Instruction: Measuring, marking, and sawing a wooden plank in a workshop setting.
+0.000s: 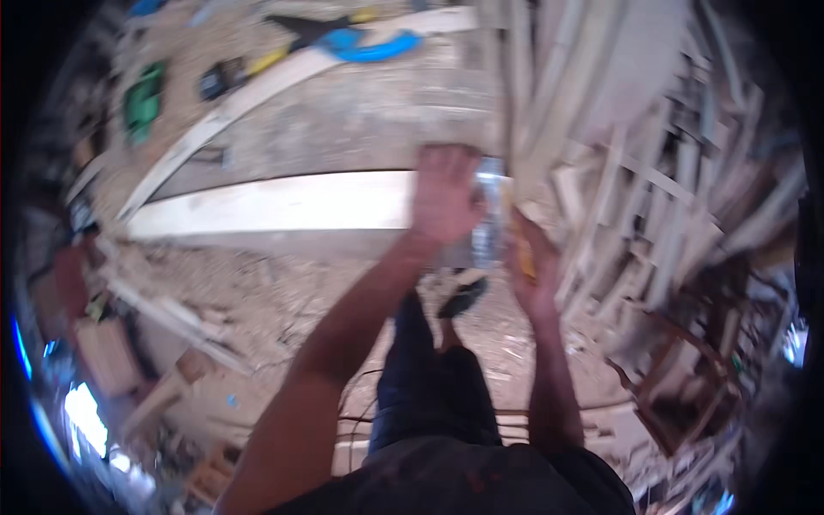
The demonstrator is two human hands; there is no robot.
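Observation:
A long pale wooden board [283,203] runs sideways across the work surface in front of me. My left hand [446,196] grips its right end from above, fingers curled over the far edge and thumb toward a shiny silver blade-like piece [489,210]. That piece lies crosswise by the end of the board; motion smears its outline. On its right side, my right hand [534,268] is closed around a narrow yellow part [524,249]. Whether the yellow and silver parts form one tool, I cannot tell.
Farther off lie a handsaw with a blue handle [369,47], a curved wooden strip [223,112], a yellow-and-black tool [225,79] and a green tool [144,103]. Wood offcuts [661,197] pile up on the right. A wooden frame [687,386] stands lower right. Shavings cover the floor.

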